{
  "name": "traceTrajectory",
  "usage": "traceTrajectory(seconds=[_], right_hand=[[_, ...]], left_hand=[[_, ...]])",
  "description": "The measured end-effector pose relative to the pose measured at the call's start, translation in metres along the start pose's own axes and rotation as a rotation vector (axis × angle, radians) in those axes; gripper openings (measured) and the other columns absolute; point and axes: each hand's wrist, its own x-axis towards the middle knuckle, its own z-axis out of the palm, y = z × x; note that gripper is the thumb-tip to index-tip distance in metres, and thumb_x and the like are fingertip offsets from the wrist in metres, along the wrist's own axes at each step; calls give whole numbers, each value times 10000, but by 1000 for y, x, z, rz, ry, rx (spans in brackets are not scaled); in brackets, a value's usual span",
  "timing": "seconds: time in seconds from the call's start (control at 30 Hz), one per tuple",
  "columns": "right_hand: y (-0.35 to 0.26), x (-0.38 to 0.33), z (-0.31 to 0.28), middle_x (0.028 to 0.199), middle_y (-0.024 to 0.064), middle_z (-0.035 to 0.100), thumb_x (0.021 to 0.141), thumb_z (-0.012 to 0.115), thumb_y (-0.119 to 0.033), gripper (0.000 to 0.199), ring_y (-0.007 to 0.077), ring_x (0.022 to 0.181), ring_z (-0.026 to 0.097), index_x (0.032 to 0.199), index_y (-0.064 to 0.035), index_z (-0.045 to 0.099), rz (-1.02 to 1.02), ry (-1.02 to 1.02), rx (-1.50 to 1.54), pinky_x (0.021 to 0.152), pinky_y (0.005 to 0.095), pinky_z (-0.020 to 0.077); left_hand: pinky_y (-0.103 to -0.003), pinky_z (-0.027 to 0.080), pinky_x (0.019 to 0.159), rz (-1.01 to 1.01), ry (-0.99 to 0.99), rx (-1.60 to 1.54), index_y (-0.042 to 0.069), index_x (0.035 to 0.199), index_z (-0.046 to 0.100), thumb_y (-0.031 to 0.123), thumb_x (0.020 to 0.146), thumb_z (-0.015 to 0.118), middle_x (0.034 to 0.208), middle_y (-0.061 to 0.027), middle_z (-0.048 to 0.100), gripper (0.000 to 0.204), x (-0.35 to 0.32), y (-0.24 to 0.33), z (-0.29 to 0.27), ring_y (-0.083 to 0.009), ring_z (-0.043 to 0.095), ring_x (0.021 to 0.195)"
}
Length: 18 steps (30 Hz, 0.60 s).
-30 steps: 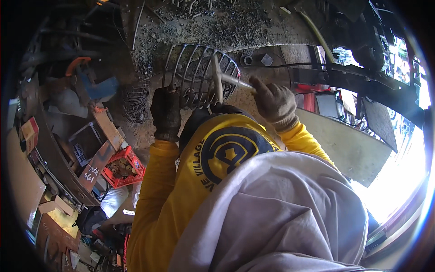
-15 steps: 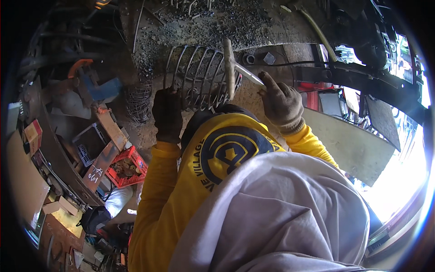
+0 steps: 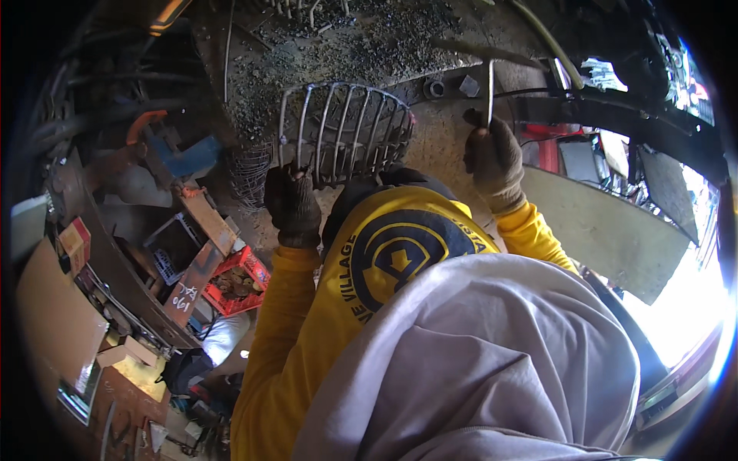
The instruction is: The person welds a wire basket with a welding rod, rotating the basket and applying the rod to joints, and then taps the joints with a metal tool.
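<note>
A basket-like grate of bent steel rods stands in front of my body, its curved bars side by side. My left hand, in a dark knit glove, is closed around the lower left end of the grate. My right hand, in a brown glove, grips the pale straight handle of a hammer. The hammer is raised to the right of the grate, apart from it. Its long narrow head is slightly blurred by motion.
Dark grit covers the workbench beyond the grate. A coil of wire mesh is left of it. A metal ring lies at the bench edge. A red crate, a blue clamp-like tool and a pale panel stand around.
The hammer has swung up and away from the grate to the right, its head now farther off. My right hand has moved right; my left hand still holds the grate. The view has shifted slightly.
</note>
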Motion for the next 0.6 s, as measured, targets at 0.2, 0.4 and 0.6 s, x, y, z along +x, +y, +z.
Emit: traceTrajectory(seconds=[0.2, 0.4, 0.6], right_hand=[[24, 11, -9, 677, -58, 509, 988, 528, -198, 281, 20, 554, 473, 1216, -71, 633, -73, 57, -60, 521, 210, 411], [39, 20, -10, 673, -19, 553, 975, 550, -180, 291, 47, 580, 533, 1224, -48, 621, -46, 64, -50, 545, 235, 450], [38, 17, -12, 680, 64, 622, 946, 583, -158, 231, 113, 582, 587, 1116, -9, 625, -23, -1, -46, 558, 273, 467]], left_hand=[[-333, 511, 824, 75, 109, -177, -42, 1129, 552, 231, 1021, 491, 999, -124, 621, 300, 0, 11, -20, -213, 608, 890], [-290, 530, 796, 454, -32, 524, -14, 1156, 565, 184, 1026, 450, 1012, -112, 630, 264, 14, -13, -53, -183, 622, 852], [-296, 502, 867, 57, 5, -125, -4, 1162, 575, 216, 989, 533, 1045, -119, 633, 283, 13, 16, -24, -178, 610, 946]])
